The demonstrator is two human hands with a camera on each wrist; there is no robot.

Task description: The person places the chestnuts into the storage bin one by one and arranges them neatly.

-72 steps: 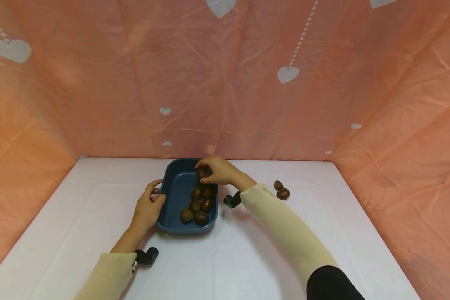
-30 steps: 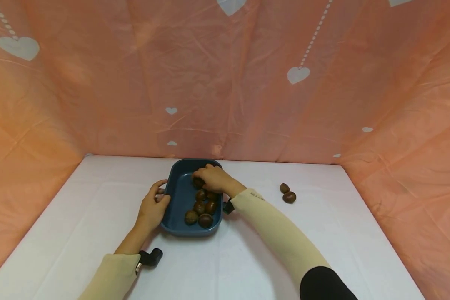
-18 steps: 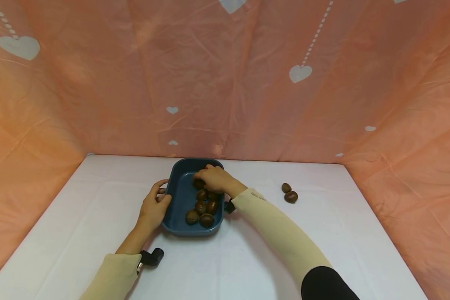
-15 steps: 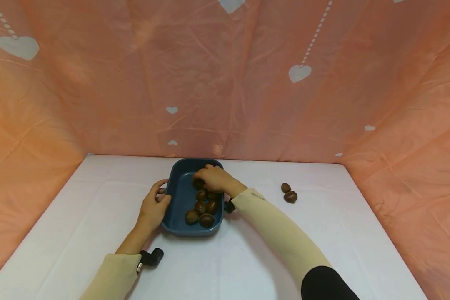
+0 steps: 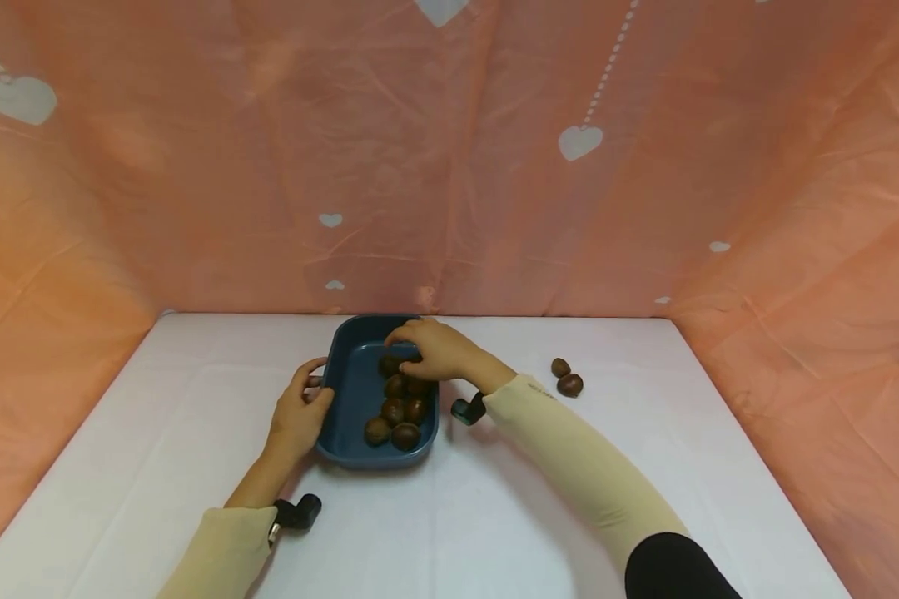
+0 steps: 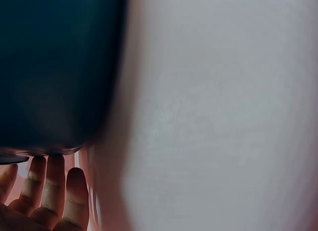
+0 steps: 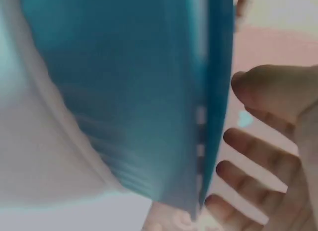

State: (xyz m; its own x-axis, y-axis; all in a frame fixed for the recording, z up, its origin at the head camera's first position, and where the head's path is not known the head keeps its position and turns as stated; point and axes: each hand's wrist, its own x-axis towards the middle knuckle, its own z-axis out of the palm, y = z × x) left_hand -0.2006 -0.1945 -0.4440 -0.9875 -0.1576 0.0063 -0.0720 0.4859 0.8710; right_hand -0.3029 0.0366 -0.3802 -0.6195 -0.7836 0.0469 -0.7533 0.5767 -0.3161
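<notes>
A blue rectangular tray [image 5: 345, 416] stands on the white table, with several brown chestnuts [image 5: 405, 436] gathered along its right half. My left hand [image 5: 297, 418] rests against the tray's left side; in the left wrist view its fingers [image 6: 53, 184] are fairly straight, tips against the wall. My right hand [image 5: 444, 349] hovers over the tray's far right part, thumb and fingers spread. Just under its fingertips lies a chestnut [image 5: 389, 365], apart from them. The right wrist view shows the spread fingers [image 7: 261, 151] beyond the tray wall, holding nothing.
Two more chestnuts [image 5: 569, 384] lie together on the table [image 5: 554, 482], right of the tray. An orange curtain [image 5: 449, 183] with pale hearts rises behind the table and on both sides. A small black wrist camera [image 5: 297, 512] sits by each cuff.
My right hand lowered a chestnut into the tray's far part, then let it go and lifted slightly right, its fingers spreading. The left hand keeps its place at the tray's side.
</notes>
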